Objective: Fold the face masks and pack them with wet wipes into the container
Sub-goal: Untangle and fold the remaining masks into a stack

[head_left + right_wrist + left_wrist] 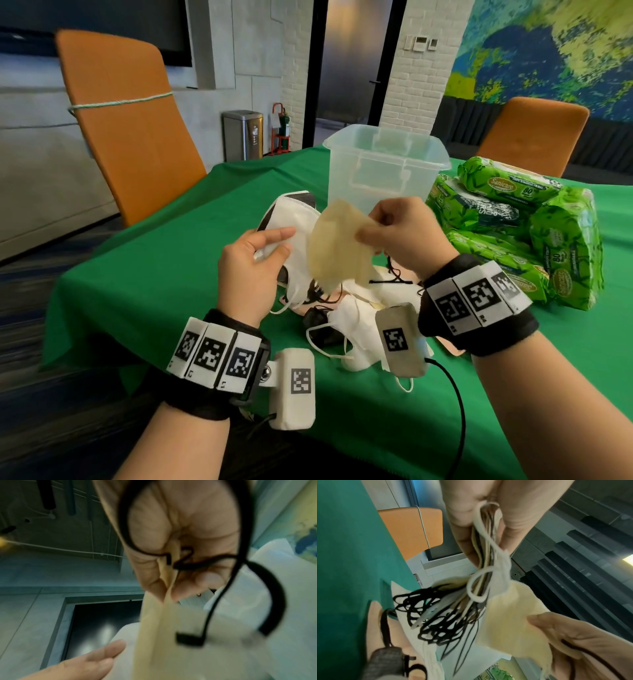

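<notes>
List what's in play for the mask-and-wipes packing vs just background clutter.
In play:
- beige mask, pinched by right hand
- stack of masks, held by left hand
- loose masks on the table
- clear container
- wet wipes packs

Background:
- orange chairs
- steel bin
- fire extinguisher
</notes>
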Motion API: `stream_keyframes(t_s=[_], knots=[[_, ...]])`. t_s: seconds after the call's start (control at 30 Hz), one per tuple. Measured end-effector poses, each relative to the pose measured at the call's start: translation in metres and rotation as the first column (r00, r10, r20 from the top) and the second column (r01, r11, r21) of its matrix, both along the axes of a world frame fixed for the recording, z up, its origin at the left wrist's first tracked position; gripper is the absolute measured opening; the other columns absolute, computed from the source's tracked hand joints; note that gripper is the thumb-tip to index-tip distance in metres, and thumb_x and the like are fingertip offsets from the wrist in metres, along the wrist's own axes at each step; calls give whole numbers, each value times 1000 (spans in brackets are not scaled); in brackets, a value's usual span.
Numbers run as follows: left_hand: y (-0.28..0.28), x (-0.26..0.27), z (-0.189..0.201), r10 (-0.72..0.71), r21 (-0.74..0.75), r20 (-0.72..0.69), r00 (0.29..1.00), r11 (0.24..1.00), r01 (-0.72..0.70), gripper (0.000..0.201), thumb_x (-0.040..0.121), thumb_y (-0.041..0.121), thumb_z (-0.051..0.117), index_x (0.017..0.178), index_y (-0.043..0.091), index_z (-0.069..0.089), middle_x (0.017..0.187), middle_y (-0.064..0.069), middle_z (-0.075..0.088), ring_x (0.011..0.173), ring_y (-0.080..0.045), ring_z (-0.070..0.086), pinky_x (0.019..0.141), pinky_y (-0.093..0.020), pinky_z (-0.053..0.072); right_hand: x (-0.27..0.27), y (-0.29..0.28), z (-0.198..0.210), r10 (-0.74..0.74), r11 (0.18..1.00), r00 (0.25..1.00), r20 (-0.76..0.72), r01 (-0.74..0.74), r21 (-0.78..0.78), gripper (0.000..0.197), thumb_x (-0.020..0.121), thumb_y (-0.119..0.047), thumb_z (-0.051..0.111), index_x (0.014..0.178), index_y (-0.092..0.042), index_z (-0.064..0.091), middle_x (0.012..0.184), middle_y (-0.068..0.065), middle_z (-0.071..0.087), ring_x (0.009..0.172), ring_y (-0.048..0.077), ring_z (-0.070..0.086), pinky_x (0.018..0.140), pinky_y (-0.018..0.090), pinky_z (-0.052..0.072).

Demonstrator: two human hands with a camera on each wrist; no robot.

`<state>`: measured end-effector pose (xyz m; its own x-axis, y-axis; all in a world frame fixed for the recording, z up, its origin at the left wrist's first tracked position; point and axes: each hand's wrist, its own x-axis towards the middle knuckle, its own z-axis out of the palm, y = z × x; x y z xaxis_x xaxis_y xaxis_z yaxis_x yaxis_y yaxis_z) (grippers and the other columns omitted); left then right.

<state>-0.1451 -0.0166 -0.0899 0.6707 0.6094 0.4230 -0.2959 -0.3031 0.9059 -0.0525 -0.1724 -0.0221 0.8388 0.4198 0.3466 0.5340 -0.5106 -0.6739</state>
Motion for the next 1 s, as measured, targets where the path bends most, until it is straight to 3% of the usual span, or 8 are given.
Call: stream_keyframes(t_s=[0.1, 0.2, 0.33, 0.5, 0.6, 0.77, 0.87, 1.0], knots=[[0, -1, 0, -2, 12, -3, 1000, 1000, 2, 31, 84, 0, 64, 94, 29, 66, 96, 19, 62, 88, 12, 56, 79, 4, 36, -5, 1, 7, -230, 972, 944, 235, 214, 93, 31, 72, -8, 62, 54, -19, 40, 53, -7, 44, 53, 12, 42, 50, 7, 29], [-2, -3, 3, -29, 40, 15, 999, 999, 28, 36, 84, -1, 63, 95, 33, 62, 100, 18, 61, 99, 4, 55, 83, 3, 36, -21, 12, 3, -178, 984, 922, 345, 155, 92, 27, 72, -6, 61, 62, -17, 39, 56, -9, 40, 53, 10, 34, 53, 6, 29], [-8, -2, 5, -90, -48, 63, 994, 995, 93, 35, 90, -2, 53, 89, 31, 63, 94, 15, 65, 85, 10, 59, 82, -9, 44, -40, 38, -18, 125, 992, 941, 315, -109, -69, 26, 71, -17, 58, 64, -22, 34, 59, -6, 39, 58, 17, 36, 53, 28, 21], [-7, -5, 8, -163, -176, 166, 973, 966, 192, 17, 92, 24, 54, 85, 19, 69, 79, 5, 73, 79, -12, 67, 75, -25, 52, -42, 42, -21, 356, 933, 928, 110, -346, -94, 20, 76, -25, 48, 83, -14, 62, 77, 1, 53, 68, 9, 44, 66, 26, 34], [0, -4, 5, -104, -122, 100, 990, 986, 116, 17, 89, 9, 60, 89, 23, 68, 87, 6, 72, 85, -15, 66, 85, -38, 54, -35, 34, -13, 412, 908, 906, -94, -401, 118, 30, 75, -23, 38, 90, -15, 64, 80, -1, 57, 74, 11, 51, 67, 20, 40], [-2, -6, 5, -109, -47, 44, 993, 993, 111, 30, 87, 4, 61, 82, 32, 67, 74, 19, 71, 79, -11, 66, 82, -37, 54, -14, 28, -10, 231, 971, 946, 228, -208, -119, 32, 84, -17, 61, 114, -28, 61, 108, 3, 45, 102, 21, 43, 90, 37, 38], [-5, -5, 5, -144, -25, 45, 989, 989, 145, 26, 88, 3, 60, 87, 27, 69, 80, 13, 71, 82, -9, 65, 83, -28, 52, -11, 31, -9, 207, 975, 924, 322, -166, -148, 22, 77, -25, 72, 99, -25, 68, 105, 1, 47, 103, 26, 46, 87, 46, 39], [-4, -5, 5, -142, -62, 54, 988, 987, 145, 17, 91, 5, 54, 98, 13, 67, 87, 7, 67, 79, -2, 62, 81, -20, 50, -12, 26, -3, 279, 958, 928, 246, -288, 1, 10, 74, -13, 75, 75, -14, 65, 76, -4, 59, 76, 14, 55, 71, 29, 42]])
